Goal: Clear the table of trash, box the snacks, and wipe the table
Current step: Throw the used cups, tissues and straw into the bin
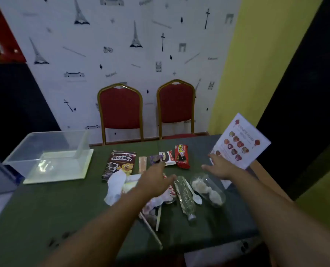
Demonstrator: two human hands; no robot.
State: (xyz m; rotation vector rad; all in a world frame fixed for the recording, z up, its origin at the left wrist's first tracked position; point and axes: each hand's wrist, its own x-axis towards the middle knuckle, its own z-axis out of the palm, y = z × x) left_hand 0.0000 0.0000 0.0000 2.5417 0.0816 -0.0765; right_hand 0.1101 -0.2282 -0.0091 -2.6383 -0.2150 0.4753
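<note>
Snack packs lie in a row on the green table point(44, 205): a Koko Krunch pouch point(120, 163), a thin pink bar point(142, 164), a purple pack point(155, 158), a white pack point(167, 158) and a red pack point(182, 156). Nearer me lies trash: crumpled white paper point(115, 185), a red-and-white can point(170, 191), an empty clear bottle point(185, 197), a plastic spoon point(196, 196), a tipped clear cup with crumpled tissue point(208, 189), and sticks point(152, 228). My left hand point(156, 180) hovers open over the can. My right hand point(220, 166) is open, just past the cup.
A clear plastic box point(50, 157) stands open at the table's left end. A printed menu card point(239, 143) leans at the right edge. Two red chairs point(121, 110) stand behind the table against the wall. Dark crumbs point(58, 239) lie near the front left.
</note>
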